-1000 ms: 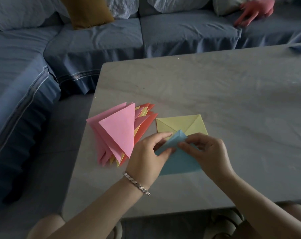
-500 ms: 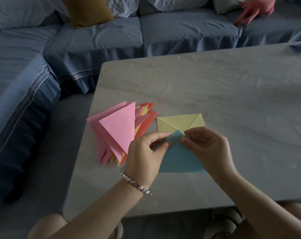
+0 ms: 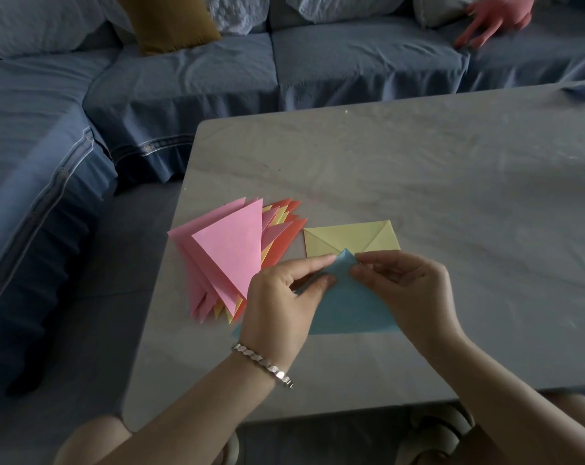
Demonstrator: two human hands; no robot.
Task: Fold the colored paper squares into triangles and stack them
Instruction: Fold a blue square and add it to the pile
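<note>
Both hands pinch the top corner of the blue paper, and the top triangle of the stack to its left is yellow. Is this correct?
Not fully. The head view shows that the top triangle of the stack is pink, not yellow. The rest holds: the left hand and the right hand pinch the top corner of the blue paper, with the stack to its left.

A blue paper [image 3: 348,307] folded to a triangle lies beside the fanned pink-topped stack [image 3: 230,253], overlapping yellow squares [image 3: 348,238].

folded stack [image 3: 230,256] left, table [image 3: 452,196] beyond bare
</note>
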